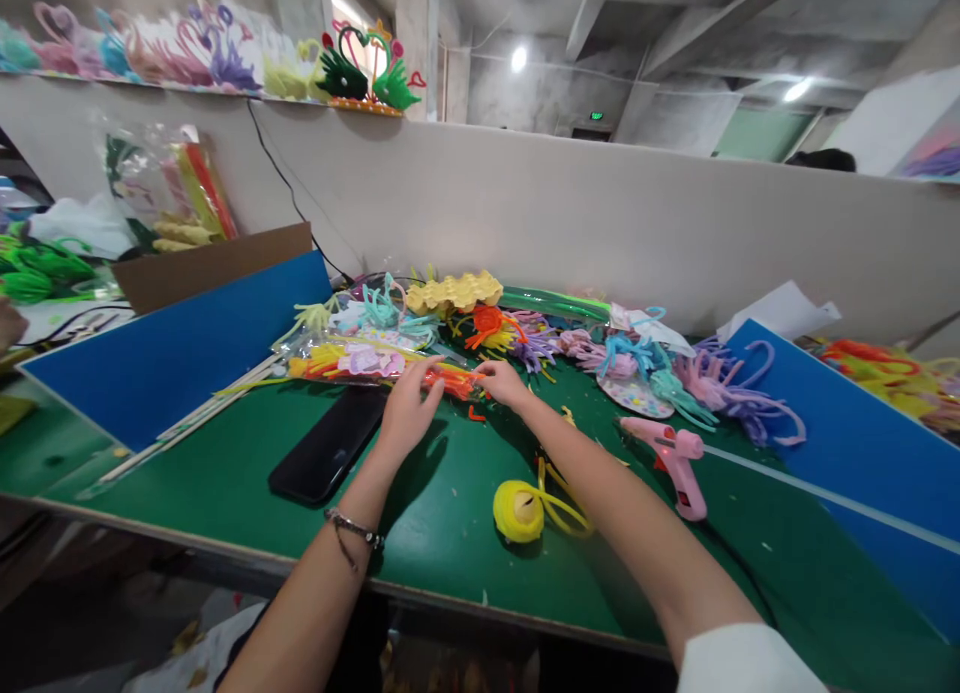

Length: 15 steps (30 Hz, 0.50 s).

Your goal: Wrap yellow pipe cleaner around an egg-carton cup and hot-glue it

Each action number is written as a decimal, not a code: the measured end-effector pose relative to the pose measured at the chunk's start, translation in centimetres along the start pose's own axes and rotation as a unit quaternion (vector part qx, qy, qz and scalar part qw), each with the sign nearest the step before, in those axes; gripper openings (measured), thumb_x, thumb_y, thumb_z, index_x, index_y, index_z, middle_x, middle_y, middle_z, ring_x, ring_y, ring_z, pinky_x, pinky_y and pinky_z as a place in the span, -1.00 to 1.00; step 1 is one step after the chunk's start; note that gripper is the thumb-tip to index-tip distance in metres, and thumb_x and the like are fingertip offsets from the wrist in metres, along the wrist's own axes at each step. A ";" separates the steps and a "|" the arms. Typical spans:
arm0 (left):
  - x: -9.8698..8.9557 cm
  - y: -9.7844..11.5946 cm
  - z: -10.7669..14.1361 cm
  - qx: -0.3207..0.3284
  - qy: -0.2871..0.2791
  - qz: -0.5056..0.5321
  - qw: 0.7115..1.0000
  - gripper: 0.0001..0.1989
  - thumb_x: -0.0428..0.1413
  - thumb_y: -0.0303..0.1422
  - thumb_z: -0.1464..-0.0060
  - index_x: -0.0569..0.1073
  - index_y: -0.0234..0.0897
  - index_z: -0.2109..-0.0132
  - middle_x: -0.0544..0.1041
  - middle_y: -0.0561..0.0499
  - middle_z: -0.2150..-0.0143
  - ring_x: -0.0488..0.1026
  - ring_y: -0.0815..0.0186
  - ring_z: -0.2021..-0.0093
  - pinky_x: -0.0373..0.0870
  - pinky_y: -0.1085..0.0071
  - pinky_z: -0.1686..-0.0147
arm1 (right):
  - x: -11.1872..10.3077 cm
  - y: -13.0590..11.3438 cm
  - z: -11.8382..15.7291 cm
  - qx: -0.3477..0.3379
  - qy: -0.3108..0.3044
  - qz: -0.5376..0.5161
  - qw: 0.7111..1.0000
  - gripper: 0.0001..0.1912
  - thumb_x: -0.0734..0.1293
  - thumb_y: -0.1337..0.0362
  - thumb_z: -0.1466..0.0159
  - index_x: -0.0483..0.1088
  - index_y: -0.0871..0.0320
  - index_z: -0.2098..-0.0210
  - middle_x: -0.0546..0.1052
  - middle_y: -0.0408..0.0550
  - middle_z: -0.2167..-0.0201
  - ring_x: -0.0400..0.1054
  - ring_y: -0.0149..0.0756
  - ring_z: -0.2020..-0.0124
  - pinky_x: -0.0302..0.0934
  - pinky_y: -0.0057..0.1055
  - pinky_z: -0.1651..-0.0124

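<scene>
A clear plastic bag of orange and yellow pipe cleaners (330,361) lies across the middle of the green table. My left hand (409,408) rests on the bag, thumb and fingers apart. At the bag's right end, the bent fingers of my right hand (505,383) pinch the plastic; their tips are partly hidden. A black phone (328,447) lies below the bag, left of my left wrist. Between my forearms sits a yellow wound ball with a loop (517,511). A pink glue gun (671,458) lies right of my right forearm.
Pipe-cleaner bundles in pastel colours (637,358) and a yellow egg-carton piece (454,291) crowd the back. Blue boards stand at left (195,338) and right (847,443). Thin sticks (195,418) lie by the left board. Finished swans (367,73) line the ledge.
</scene>
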<state>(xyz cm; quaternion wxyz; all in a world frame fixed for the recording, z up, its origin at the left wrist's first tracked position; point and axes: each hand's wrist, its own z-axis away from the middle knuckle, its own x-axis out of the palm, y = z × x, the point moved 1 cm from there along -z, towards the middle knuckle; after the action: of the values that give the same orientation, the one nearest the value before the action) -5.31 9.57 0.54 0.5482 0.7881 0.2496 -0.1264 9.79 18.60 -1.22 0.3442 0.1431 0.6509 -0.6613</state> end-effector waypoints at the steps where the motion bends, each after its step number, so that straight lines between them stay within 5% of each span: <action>1: 0.1 0.2 -0.1 0.005 -0.019 -0.037 0.999 -0.63 0.01 -0.41 -0.03 0.35 -0.27 -0.03 0.44 -0.09 0.07 0.42 0.41 0.45 0.40 0.41 0.32 | -0.1 -0.1 0.0 0.001 0.000 0.000 1.000 -0.66 0.24 0.18 -0.26 0.29 0.19 0.01 0.38 0.00 0.02 0.34 -0.24 0.10 0.30 -0.19 0.11; 7: 1.0 1.5 -0.2 0.005 -0.131 -0.249 0.960 -0.36 0.14 -0.43 0.04 0.15 -0.15 -0.20 0.19 -0.19 -0.20 0.50 0.15 0.17 0.43 0.27 0.23 | -0.9 -0.5 0.5 0.018 0.006 -0.011 1.000 -0.66 0.25 0.18 -0.25 0.30 0.20 0.01 0.38 -0.01 0.02 0.34 -0.23 0.10 0.30 -0.20 0.12; 10: 1.5 1.4 -0.7 -0.012 -0.152 -0.312 0.938 -0.39 0.15 -0.46 0.03 0.18 -0.16 -0.18 0.16 -0.22 -0.22 0.45 0.04 0.05 0.43 0.21 0.19 | -1.4 -0.4 1.3 0.025 0.018 -0.029 0.999 -0.65 0.25 0.19 -0.25 0.29 0.20 0.01 0.38 0.00 0.02 0.34 -0.23 0.10 0.30 -0.20 0.12; 15: 2.0 1.1 -1.7 -0.012 -0.148 -0.340 0.929 -0.59 0.01 -0.39 -0.14 0.22 -0.23 -0.14 0.22 -0.19 -0.18 0.43 0.16 0.04 0.43 0.24 0.15 | -2.7 -0.4 2.9 0.027 0.059 -0.072 0.995 -0.66 0.25 0.19 -0.26 0.29 0.19 0.01 0.38 0.00 0.02 0.34 -0.24 0.10 0.30 -0.19 0.11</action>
<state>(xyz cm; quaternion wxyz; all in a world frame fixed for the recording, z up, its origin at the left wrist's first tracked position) -3.18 11.34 1.06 0.5125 0.6217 0.4201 -0.4175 12.20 16.48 1.15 0.2528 0.1435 0.6606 -0.6922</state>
